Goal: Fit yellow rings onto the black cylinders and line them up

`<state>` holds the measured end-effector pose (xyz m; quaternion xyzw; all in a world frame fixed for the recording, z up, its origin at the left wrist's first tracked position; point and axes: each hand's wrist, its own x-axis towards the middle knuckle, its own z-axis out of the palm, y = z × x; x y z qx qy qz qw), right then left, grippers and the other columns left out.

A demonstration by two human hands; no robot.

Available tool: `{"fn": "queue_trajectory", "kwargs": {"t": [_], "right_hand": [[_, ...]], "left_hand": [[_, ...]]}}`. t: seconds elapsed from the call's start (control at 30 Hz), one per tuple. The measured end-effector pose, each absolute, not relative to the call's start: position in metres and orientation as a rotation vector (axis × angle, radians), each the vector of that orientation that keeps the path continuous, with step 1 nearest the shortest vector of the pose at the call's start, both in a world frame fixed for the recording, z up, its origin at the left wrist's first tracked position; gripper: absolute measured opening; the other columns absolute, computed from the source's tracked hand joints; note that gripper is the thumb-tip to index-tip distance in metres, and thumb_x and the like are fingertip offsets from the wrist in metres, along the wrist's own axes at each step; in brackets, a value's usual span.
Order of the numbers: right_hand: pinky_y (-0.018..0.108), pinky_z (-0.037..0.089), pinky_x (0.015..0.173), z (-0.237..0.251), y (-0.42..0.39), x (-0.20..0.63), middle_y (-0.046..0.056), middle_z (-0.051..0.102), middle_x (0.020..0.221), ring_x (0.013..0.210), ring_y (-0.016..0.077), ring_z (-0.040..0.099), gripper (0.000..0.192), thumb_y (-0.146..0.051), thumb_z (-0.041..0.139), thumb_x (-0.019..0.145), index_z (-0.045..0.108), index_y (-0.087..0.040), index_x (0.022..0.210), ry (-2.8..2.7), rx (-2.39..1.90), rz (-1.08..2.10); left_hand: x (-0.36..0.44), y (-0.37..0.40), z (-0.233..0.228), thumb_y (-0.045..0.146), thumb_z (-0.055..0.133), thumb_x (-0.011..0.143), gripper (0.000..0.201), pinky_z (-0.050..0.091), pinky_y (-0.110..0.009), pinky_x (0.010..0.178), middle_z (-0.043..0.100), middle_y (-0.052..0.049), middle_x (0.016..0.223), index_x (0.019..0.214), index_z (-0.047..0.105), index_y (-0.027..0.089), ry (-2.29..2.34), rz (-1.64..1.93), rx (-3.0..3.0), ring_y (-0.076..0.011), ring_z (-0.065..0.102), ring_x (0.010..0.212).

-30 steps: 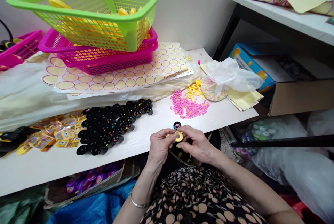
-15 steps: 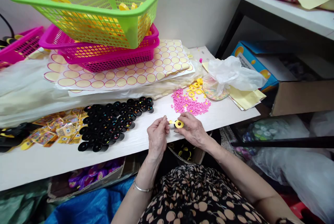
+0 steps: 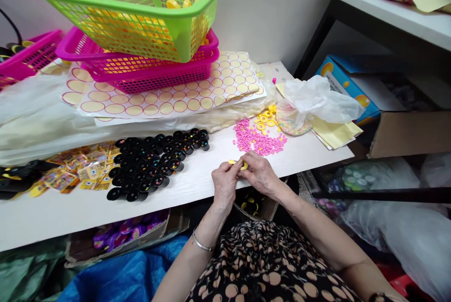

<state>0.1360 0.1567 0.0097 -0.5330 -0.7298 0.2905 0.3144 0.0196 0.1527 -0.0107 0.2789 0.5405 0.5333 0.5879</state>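
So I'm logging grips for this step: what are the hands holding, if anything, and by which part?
Both the left hand and the right hand pinch a small yellow ring-shaped piece by its rim, fingertips meeting over the table edge.

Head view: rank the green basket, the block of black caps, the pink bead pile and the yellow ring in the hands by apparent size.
1. green basket
2. black caps
3. pink bead pile
4. yellow ring, mostly hidden by fingers
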Motion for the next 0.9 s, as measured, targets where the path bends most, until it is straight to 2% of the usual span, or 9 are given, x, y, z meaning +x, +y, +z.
{"fn": "queue_trajectory", "kwargs": {"t": [0.13,0.27,0.47,0.63,0.73,0.9], "right_hand": [[0.023,0.039,0.061,0.005,0.159,0.138,0.0,0.054,0.077,0.067,0.011,0.05,0.011,-0.024,0.059,0.075,0.063,-0.017,0.083,-1.652,-1.262,1.076],[0.02,0.033,0.043,-0.007,0.158,0.133,-0.002,0.053,0.06,0.045,0.0072,0.044,0.028,-0.039,0.051,0.081,0.065,-0.015,0.083,-1.176,-1.315,1.358],[0.017,0.025,0.036,-0.016,0.157,0.118,-0.006,0.046,0.045,0.035,0.0044,0.036,0.024,-0.038,0.055,0.076,0.06,-0.015,0.074,-0.863,-1.353,1.453],[0.016,0.025,0.033,-0.016,0.162,0.116,-0.006,0.048,0.044,0.034,0.0054,0.04,0.019,-0.034,0.054,0.075,0.055,-0.016,0.071,-0.812,-1.367,1.514],[0.015,0.026,0.031,-0.016,0.161,0.115,-0.006,0.049,0.043,0.033,0.006,0.041,0.018,-0.033,0.052,0.076,0.053,-0.016,0.069,-0.832,-1.35,1.532],[0.015,0.03,0.031,-0.018,0.153,0.11,-0.006,0.049,0.045,0.032,0.0055,0.042,0.027,-0.042,0.047,0.081,0.049,-0.017,0.072,-0.915,-1.338,1.37]], "left_hand": [[0.021,0.155,-0.015,0.04,0.072,0.059,0.031,0.028,-0.019,0.041,0.051,0.002,0.051,0.063,0.065,0.01,1.327,1.249,0.719,-0.0049,0.04,0.045],[0.023,0.155,-0.017,0.036,0.072,0.061,0.026,0.027,-0.018,0.04,0.048,0.004,0.047,0.06,0.063,0.011,1.324,1.278,0.741,-0.0044,0.038,0.042],[0.027,0.155,-0.015,0.031,0.072,0.061,0.024,0.028,-0.016,0.036,0.052,0.004,0.051,0.067,0.06,0.011,1.267,1.267,0.593,-0.0041,0.041,0.039],[0.026,0.162,-0.021,0.027,0.073,0.06,0.021,0.03,-0.018,0.035,0.051,0.005,0.048,0.063,0.058,0.012,1.206,1.263,0.56,-0.0046,0.04,0.036],[0.024,0.165,-0.023,0.029,0.073,0.059,0.023,0.03,-0.018,0.035,0.05,0.005,0.046,0.061,0.057,0.012,1.199,1.264,0.582,-0.0044,0.04,0.035],[0.024,0.163,-0.017,0.039,0.073,0.058,0.034,0.029,-0.018,0.035,0.043,0.007,0.04,0.058,0.054,0.012,1.188,1.214,0.539,-0.0049,0.039,0.033]]}}
